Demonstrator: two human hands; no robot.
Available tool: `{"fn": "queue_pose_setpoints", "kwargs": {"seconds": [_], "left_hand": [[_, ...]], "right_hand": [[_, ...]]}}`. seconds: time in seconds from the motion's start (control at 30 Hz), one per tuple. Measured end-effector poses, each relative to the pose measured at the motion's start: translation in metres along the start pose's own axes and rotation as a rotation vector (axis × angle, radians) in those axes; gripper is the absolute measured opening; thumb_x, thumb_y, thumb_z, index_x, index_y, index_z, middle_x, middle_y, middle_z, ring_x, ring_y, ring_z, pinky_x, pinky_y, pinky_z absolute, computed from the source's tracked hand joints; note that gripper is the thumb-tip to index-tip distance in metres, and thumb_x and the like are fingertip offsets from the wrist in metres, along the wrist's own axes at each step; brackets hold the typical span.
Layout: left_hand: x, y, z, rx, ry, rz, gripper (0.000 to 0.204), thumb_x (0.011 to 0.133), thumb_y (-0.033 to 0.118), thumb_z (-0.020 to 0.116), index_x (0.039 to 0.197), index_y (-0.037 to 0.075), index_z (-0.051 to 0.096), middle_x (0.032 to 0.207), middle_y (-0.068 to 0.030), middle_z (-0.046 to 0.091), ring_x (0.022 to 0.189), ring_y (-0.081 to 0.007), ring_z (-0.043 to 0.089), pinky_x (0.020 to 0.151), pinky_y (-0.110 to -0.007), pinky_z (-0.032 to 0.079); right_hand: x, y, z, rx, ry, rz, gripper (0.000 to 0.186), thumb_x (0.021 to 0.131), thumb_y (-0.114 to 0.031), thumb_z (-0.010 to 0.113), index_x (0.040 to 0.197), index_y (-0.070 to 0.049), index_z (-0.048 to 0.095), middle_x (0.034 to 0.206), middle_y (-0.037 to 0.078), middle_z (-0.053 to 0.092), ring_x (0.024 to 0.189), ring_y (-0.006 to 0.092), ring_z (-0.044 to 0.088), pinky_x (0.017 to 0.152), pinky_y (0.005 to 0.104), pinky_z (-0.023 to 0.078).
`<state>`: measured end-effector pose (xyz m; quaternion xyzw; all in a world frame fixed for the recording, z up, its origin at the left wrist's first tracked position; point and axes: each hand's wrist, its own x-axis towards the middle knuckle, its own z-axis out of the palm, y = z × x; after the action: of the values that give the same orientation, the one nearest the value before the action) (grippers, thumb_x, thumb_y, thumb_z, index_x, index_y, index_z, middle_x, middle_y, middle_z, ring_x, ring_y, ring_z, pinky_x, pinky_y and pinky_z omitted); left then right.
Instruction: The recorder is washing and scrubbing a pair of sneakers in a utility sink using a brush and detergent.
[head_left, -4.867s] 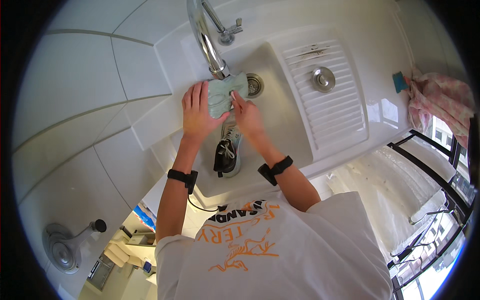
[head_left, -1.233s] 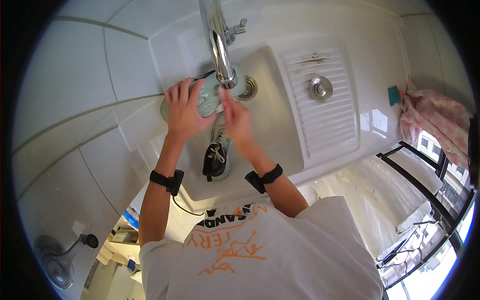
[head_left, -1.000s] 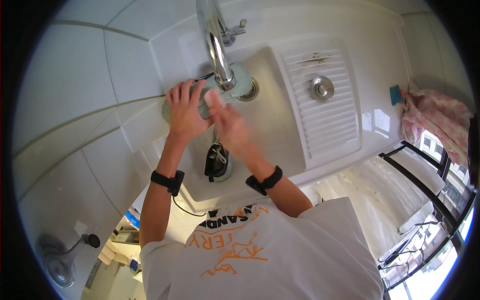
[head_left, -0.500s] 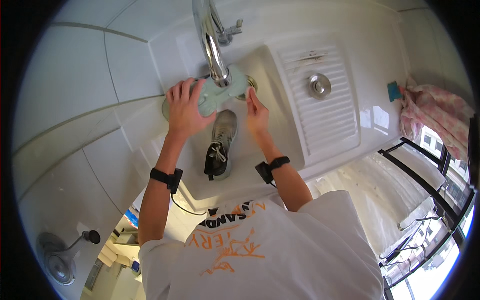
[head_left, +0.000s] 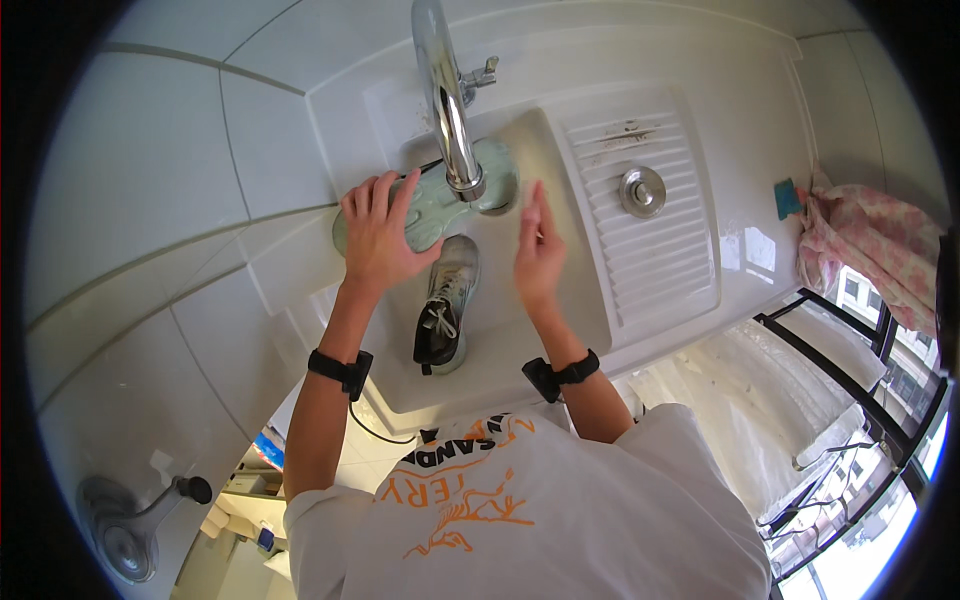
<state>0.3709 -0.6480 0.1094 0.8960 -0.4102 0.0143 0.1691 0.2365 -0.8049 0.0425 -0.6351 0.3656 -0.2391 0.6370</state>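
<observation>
A person's left hand [head_left: 378, 235] grasps an overturned, pale-green-soled shoe [head_left: 430, 203], sole up, beneath a chrome faucet [head_left: 452, 120] at the far left of a white sink [head_left: 570, 290]. The right hand [head_left: 540, 255] hovers just to the right, its blurred grip impossible to tell, while a black-and-gray lace-up sneaker [head_left: 447, 300] sits upright on the near side.

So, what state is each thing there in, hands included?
Held shoe: on its side or upside down, pale green sole showing
Other shoe: sole down in the basin, laces in
Left hand: gripping the held shoe
Right hand: apart from both shoes; fingertips blurred
Tap: spout above the held shoe; flow unclear
Drain: partly hidden
Metal plug: lying on the ribbed board
Pink-and-white cloth: rumpled
</observation>
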Motion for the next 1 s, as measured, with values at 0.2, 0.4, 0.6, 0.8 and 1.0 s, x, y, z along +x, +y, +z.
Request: {"fn": "queue_pose_setpoints", "kwargs": {"seconds": [0.2,0.4,0.6,0.8,1.0], "left_hand": [[-0.001,-0.001,0.001,-0.025,0.017,-0.011,0.081,0.06,0.032,0.082,0.132,0.01,0.051,0.126,-0.0106,0.048,0.115,-0.0322,0.045,0.099,-0.05,0.032],[0.003,-0.003,0.002,-0.002,-0.017,0.05,0.076,0.059,0.031,0.081,0.126,0.008,0.054,0.126,-0.0115,0.048,0.116,-0.0325,0.045,0.099,-0.05,0.032],[0.001,0.003,-0.001,-0.038,0.026,0.056,0.079,0.059,0.032,0.082,0.128,0.009,0.053,0.126,-0.0115,0.048,0.116,-0.033,0.044,0.1,-0.05,0.032],[0.001,0.002,-0.004,-0.03,-0.002,0.052,0.076,0.058,0.034,0.081,0.124,0.007,0.054,0.123,-0.0147,0.047,0.117,-0.0352,0.042,0.1,-0.051,0.031],[0.005,0.004,-0.003,0.015,-0.032,0.045,0.08,0.056,0.031,0.083,0.128,0.012,0.052,0.123,-0.0116,0.049,0.115,-0.0327,0.044,0.1,-0.049,0.032]], "right_hand": [[0.014,-0.069,0.048,-0.691,-0.532,-0.225,0.042,0.096,-0.032,0.056,0.134,-0.015,0.057,0.093,0.018,0.069,0.079,0.0343,0.067,0.069,0.044,0.053],[0.065,-0.013,0.029,-0.77,-0.394,0.009,0.039,0.098,-0.04,0.05,0.129,-0.019,0.061,0.096,0.018,0.07,0.088,0.037,0.066,0.073,0.0475,0.052],[0.064,0.023,-0.014,-0.406,-0.07,-0.058,0.041,0.1,-0.028,0.054,0.132,-0.002,0.058,0.088,0.015,0.07,0.06,0.0118,0.05,0.059,0.0278,0.046],[0.015,0.002,-0.016,-0.254,-0.204,-0.128,0.042,0.101,-0.024,0.053,0.138,-0.005,0.053,0.117,0.015,0.069,0.083,0.0103,0.063,0.077,0.0271,0.05],[0.017,0.103,-0.017,-0.341,-0.12,0.208,0.042,0.099,-0.032,0.054,0.135,-0.01,0.057,0.115,0.015,0.069,0.091,0.0208,0.069,0.086,0.0329,0.05]]}}
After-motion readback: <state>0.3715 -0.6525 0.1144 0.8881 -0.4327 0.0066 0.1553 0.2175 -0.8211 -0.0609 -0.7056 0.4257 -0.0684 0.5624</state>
